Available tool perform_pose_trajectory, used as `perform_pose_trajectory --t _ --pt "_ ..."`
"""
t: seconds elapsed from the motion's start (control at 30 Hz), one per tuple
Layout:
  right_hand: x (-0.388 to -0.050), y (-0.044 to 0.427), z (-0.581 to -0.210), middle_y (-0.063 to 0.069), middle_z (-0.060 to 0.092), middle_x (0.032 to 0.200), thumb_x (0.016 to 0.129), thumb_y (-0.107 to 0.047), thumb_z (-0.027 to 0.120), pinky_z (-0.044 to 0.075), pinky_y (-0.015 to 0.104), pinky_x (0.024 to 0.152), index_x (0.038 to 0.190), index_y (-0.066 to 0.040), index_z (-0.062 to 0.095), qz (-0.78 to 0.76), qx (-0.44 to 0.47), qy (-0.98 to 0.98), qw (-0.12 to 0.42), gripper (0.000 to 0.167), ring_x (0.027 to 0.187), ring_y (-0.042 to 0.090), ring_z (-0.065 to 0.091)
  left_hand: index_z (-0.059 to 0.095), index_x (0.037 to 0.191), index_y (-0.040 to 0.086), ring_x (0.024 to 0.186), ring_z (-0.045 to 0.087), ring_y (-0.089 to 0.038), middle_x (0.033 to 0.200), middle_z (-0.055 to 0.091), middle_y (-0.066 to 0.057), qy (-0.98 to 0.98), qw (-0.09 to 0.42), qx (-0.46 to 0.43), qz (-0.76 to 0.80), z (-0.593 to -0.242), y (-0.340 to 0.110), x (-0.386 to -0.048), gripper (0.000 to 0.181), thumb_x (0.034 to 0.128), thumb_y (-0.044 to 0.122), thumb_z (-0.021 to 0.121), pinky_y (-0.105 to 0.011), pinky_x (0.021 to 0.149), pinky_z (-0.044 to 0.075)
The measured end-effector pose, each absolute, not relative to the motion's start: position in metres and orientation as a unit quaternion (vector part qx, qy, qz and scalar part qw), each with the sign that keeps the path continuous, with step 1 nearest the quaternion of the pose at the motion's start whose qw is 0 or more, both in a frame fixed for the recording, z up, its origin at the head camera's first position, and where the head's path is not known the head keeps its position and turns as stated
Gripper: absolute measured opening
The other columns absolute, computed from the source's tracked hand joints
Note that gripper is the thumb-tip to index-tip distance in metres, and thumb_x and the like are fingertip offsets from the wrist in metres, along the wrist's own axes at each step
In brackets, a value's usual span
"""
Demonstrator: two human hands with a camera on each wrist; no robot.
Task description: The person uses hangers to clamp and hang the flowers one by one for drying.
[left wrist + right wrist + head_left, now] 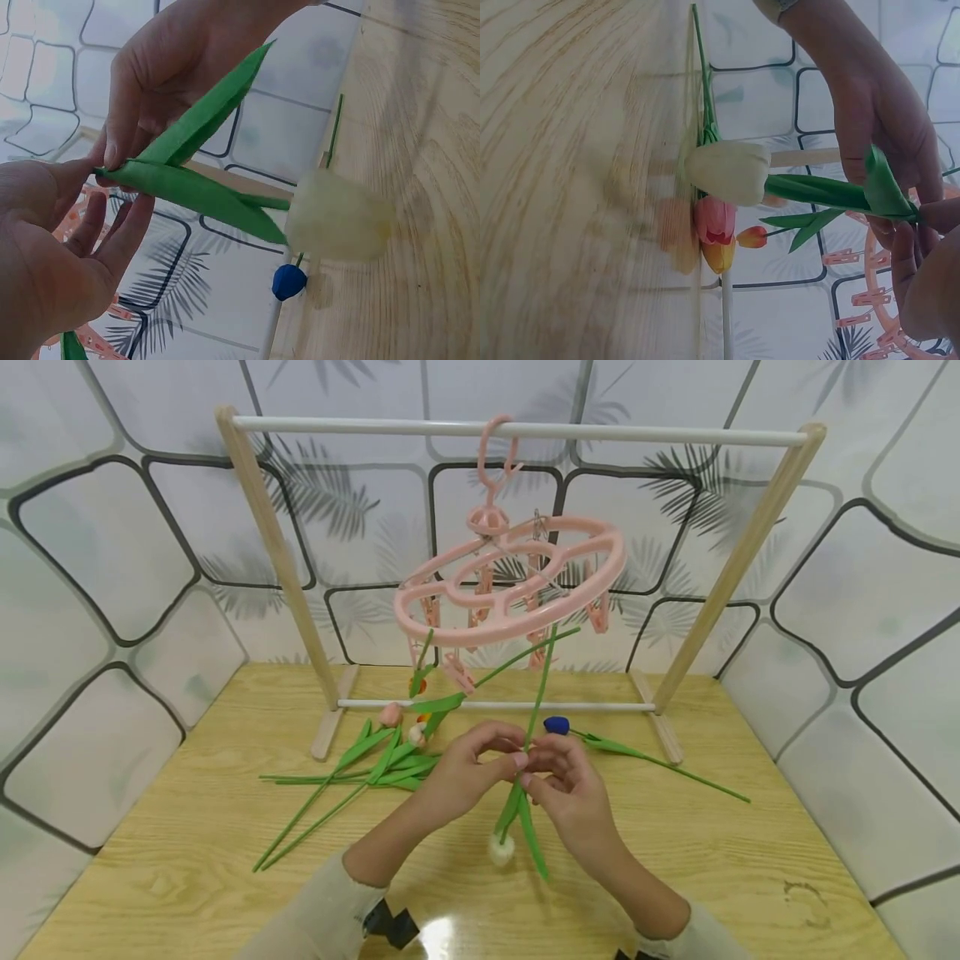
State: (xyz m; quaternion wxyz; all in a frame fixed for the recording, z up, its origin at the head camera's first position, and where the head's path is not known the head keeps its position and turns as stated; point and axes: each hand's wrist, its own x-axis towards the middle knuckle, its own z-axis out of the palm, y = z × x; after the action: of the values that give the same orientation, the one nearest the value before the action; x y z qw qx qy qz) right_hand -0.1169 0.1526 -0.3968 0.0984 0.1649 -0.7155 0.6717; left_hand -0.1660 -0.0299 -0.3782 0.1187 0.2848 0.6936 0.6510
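Note:
Both hands pinch the green stem of a white tulip (501, 850), whose bloom points downward, low over the table. My left hand (467, 777) grips the stem from the left, with thumb and fingertips meeting on it. Facing it, my right hand (576, 797) pinches the same stem near the leaves. In the left wrist view the white bloom (341, 217) looks blurred beyond the leaves (199, 187). The stem's end rises in front of a pink round clip hanger (510, 628). A red-and-yellow tulip (751, 237) hangs head down at the hanger's left.
The hanger hooks over a white rod (360, 427) on a wooden stand (281, 560). Several tulips lie at the left, among them a pink tulip (391, 715). A blue tulip (557, 725) lies right of the hands. Pink clips (597, 614) dangle from the ring.

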Motion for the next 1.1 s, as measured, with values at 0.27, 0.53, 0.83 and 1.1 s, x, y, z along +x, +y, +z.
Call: perform_pose_trajectory --t 0.27,0.53,0.83,1.1 --pt "-0.1174 0.1547 -0.3946 0.005 0.063 0.108 0.096 -0.002 0.066 0.055 0.022 0.078 0.127 -0.001 0.053 0.667 0.152 -0.722 0.104 0.034 0.098 0.014 0.063 0.065 0.127 0.018 0.112 0.063 -0.024 0.13 0.062 -0.004 0.705 0.099 0.293 0.638 -0.3775 -0.0317 -0.1667 0.025 0.1036 0.025 0.059 -0.043 0.092 0.055" --pt "-0.1183 0.1576 -0.3897 0.006 0.061 0.11 0.097 -0.001 0.065 0.055 0.023 0.091 0.13 0.002 0.053 0.667 0.161 -0.716 0.128 0.035 0.104 0.013 0.062 0.06 0.136 0.013 0.11 0.063 -0.026 0.132 0.061 -0.004 0.713 0.117 0.3 0.623 -0.382 -0.0309 -0.1683 0.033 0.1044 0.024 0.058 -0.036 0.088 0.057" --pt "-0.1194 0.1607 -0.3888 0.017 0.058 0.113 0.097 -0.002 0.065 0.054 0.025 0.096 0.131 0.0 0.053 0.681 0.151 -0.706 0.123 0.036 0.107 0.016 0.063 0.054 0.144 0.016 0.107 0.064 -0.021 0.128 0.059 -0.01 0.723 0.138 0.299 0.607 -0.383 -0.0269 -0.1653 0.039 0.1044 0.016 0.057 -0.033 0.088 0.056" --pt "-0.1197 0.1606 -0.3876 0.007 0.061 0.116 0.095 0.001 0.066 0.055 0.024 0.094 0.133 0.0 0.054 0.693 0.158 -0.69 0.137 0.039 0.109 0.016 0.061 0.058 0.139 0.016 0.107 0.064 -0.019 0.136 0.059 -0.005 0.722 0.139 0.306 0.604 -0.3847 -0.0262 -0.1654 0.035 0.1042 0.016 0.057 -0.033 0.087 0.057"
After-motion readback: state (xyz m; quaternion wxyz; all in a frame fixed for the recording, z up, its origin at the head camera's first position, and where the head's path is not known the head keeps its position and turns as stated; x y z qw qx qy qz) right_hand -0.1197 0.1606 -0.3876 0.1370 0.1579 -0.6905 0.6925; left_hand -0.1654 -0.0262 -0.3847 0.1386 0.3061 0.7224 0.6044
